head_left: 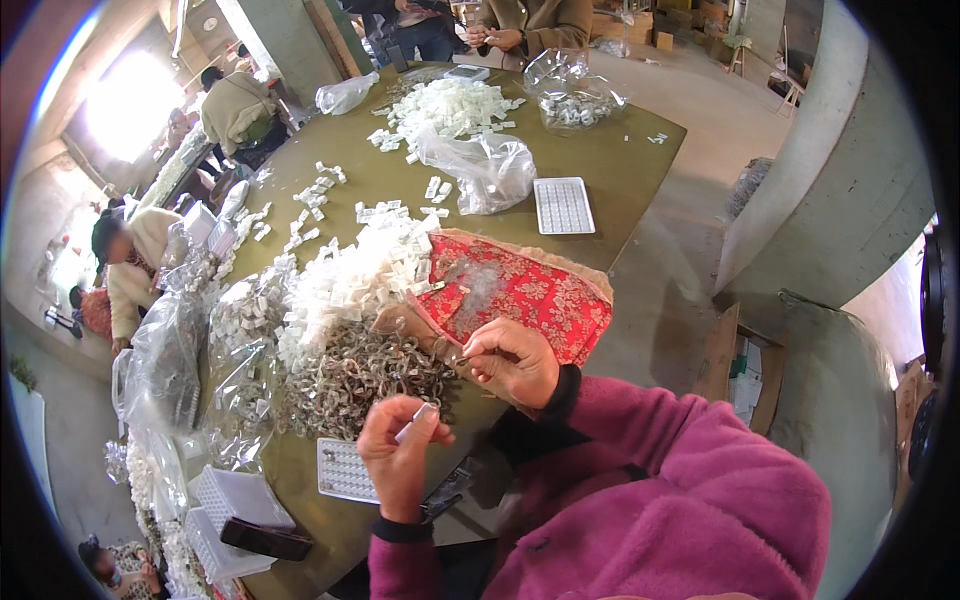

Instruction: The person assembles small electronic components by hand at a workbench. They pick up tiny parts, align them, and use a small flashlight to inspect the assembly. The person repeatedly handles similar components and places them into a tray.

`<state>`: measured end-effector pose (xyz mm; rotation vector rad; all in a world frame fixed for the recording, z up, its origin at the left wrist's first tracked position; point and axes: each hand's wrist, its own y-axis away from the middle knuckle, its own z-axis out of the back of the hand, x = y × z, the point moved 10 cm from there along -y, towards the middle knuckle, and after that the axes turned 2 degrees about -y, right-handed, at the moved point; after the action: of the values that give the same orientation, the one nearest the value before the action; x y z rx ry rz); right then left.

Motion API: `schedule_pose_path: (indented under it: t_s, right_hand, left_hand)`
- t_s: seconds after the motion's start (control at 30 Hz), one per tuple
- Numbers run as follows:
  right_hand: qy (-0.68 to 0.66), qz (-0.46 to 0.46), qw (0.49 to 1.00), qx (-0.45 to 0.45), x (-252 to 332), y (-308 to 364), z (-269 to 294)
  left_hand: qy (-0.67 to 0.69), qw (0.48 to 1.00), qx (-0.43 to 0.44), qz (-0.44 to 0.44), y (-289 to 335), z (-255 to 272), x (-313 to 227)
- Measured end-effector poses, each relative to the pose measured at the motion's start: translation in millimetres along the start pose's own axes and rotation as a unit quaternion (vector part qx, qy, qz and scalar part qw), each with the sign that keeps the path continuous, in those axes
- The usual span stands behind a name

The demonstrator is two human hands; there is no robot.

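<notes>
My left hand (395, 460) is closed in a pinch on a small white plastic piece (416, 423), held upright between thumb and fingers. My right hand (518, 366), a little farther off and to the right, has its fingertips pressed together on something too small to make out. Under and beyond it lies a red cloth with gold flowers (540, 300), with a whitish fluffy patch on it. Left of both hands is a heap of grey-brown ring-like small parts (350, 385). Behind that heap rises a pile of small white plastic pieces (350, 270).
A white pitted tray (345, 470) lies beside my left hand; another (564, 206) lies farther back. White baskets (240, 500) and a dark case (265, 539) stand near left. Clear bags (485, 165) and a far white pile (455, 108) share the table. Other people stand around.
</notes>
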<state>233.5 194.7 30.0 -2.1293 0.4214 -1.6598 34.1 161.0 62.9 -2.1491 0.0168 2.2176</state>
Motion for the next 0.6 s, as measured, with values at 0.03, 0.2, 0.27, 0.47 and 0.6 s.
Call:
schedule_pose_path:
  t_s: [0.03,0.2,0.27,0.47,0.6]
  right_hand:
    - [0.009,0.011,1.0,0.004,8,1,-4]
    - [0.152,0.114,0.981,0.045,50,11,-27]
    - [0.159,0.14,0.975,0.067,57,16,-37]
    - [0.165,0.124,0.971,0.12,50,30,-56]
    - [0.152,0.119,0.969,0.153,47,34,-65]
  left_hand:
    - [0.062,0.998,-0.022,0.012,6,-2,11]
    - [0.118,0.99,-0.074,0.017,24,-13,41]
    - [0.064,0.994,-0.081,-0.027,30,-12,36]
    - [0.021,0.997,-0.062,-0.05,42,-7,37]
    - [0.034,0.995,-0.07,-0.06,49,1,40]
